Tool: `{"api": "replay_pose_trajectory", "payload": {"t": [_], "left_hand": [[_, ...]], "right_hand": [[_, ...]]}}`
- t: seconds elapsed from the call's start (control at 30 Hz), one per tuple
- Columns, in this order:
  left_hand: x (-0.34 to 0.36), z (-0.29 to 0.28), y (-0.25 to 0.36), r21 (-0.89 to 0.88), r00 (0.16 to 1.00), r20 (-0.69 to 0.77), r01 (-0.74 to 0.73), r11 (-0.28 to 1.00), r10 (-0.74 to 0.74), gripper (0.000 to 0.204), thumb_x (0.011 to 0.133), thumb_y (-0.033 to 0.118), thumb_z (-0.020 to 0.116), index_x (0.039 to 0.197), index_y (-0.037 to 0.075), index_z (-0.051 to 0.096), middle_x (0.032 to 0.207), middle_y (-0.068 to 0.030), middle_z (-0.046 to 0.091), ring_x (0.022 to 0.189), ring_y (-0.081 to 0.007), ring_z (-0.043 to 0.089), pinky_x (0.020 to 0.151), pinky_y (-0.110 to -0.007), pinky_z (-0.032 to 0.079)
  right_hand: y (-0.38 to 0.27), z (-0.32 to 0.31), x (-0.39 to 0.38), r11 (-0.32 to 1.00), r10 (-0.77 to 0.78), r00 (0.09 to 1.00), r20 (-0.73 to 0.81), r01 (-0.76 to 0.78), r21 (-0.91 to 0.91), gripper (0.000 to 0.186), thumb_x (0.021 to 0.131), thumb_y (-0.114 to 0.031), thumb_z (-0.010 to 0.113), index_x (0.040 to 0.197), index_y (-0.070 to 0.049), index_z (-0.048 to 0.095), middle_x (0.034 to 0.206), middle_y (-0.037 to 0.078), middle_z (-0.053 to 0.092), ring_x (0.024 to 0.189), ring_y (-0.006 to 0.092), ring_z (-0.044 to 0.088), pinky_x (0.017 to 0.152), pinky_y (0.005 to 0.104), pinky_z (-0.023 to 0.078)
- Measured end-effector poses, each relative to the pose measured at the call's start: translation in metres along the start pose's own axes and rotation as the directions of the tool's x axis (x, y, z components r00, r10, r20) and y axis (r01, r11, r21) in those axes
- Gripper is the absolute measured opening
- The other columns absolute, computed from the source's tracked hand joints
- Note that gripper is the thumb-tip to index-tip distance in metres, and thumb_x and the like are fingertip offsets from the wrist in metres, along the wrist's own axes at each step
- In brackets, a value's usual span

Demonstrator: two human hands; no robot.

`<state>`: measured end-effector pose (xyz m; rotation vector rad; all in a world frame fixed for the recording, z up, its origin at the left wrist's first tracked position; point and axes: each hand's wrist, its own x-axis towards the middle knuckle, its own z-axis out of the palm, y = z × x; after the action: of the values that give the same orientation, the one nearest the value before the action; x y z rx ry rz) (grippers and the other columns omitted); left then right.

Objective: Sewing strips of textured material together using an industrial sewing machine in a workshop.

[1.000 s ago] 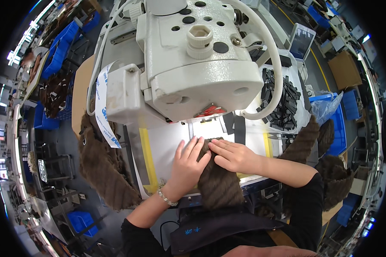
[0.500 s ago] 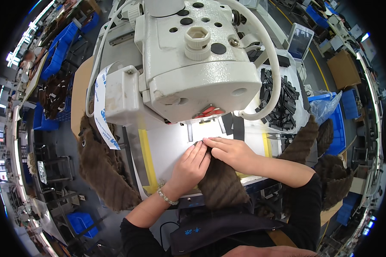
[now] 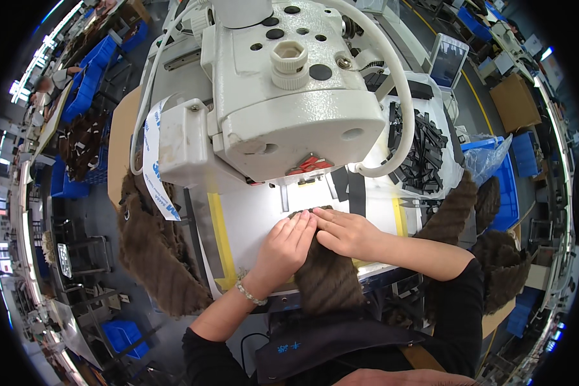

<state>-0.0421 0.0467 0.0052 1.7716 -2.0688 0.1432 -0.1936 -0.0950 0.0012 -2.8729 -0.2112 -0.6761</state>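
Observation:
A brown striped fur piece (image 3: 328,280) lies across the front of the white machine plate, its near end hanging over the edge toward my lap. My left hand (image 3: 286,244) rests on its left side with fingers close together, fingertips pressing at the far edge. From the right, my right hand (image 3: 350,233) pinches the same far edge, and the two hands' fingertips meet there. Just beyond them is the work area under the white sewing machine head (image 3: 302,128), with a red part (image 3: 310,165) at its lower front. The fur's underside is hidden.
Dark strips (image 3: 356,193) lie on the plate right of the needle area. A bag of black pieces (image 3: 424,151) sits at the right. More brown fur (image 3: 154,251) hangs at the left, and another fur piece (image 3: 453,206) lies right. Yellow tape (image 3: 220,238) marks the plate.
The fur piece has swung straighter, its near end shifting left. More of its far edge shows beyond my fingertips, and my right hand has moved slightly to the right.

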Motion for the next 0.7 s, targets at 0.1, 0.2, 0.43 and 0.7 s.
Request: {"api": "replay_pose_trajectory", "payload": {"t": [0.1,0.2,0.43,0.7], "left_hand": [[-0.004,0.001,-0.001,0.085,0.997,0.008,-0.071,0.994,0.070,0.028,0.084,0.007,0.058,0.109,-0.004,0.064,0.116,-0.0166,0.065,0.110,-0.0256,0.063,0.096,-0.037,0.048],[-0.006,0.001,-0.003,0.143,0.990,0.029,-0.142,0.979,0.139,0.024,0.085,0.008,0.059,0.104,-0.004,0.066,0.113,-0.0178,0.066,0.107,-0.0257,0.065,0.095,-0.037,0.050],[0.000,-0.001,-0.007,0.195,0.967,0.035,-0.254,0.948,0.252,0.022,0.083,0.009,0.059,0.098,-0.006,0.065,0.106,-0.0224,0.067,0.102,-0.0298,0.067,0.092,-0.037,0.052],[0.025,-0.015,-0.018,0.267,0.967,-0.013,-0.243,0.933,0.256,0.020,0.082,0.007,0.063,0.099,-0.004,0.066,0.108,-0.0182,0.067,0.103,-0.0256,0.066,0.093,-0.035,0.052]], "right_hand": [[0.001,0.000,-0.001,0.999,-0.028,0.999,-0.019,0.027,-0.028,0.016,0.074,-0.011,0.061,0.085,-0.001,0.056,0.107,0.018,0.067,0.104,0.0290,0.066,0.090,0.0366,0.055],[0.004,0.001,-0.002,0.999,-0.048,0.998,-0.032,0.048,-0.007,0.014,0.074,-0.011,0.061,0.083,-0.001,0.057,0.104,0.017,0.068,0.101,0.0285,0.067,0.088,0.0360,0.056],[0.007,-0.001,-0.001,0.997,-0.073,0.995,-0.066,0.073,-0.003,0.013,0.072,-0.010,0.062,0.081,-0.002,0.057,0.100,0.016,0.068,0.097,0.0272,0.069,0.085,0.0349,0.057],[0.027,-0.012,0.019,0.988,-0.156,0.975,-0.159,0.152,-0.037,0.013,0.069,-0.009,0.062,0.077,-0.002,0.056,0.096,0.015,0.066,0.093,0.0274,0.067,0.082,0.0342,0.058]]}}
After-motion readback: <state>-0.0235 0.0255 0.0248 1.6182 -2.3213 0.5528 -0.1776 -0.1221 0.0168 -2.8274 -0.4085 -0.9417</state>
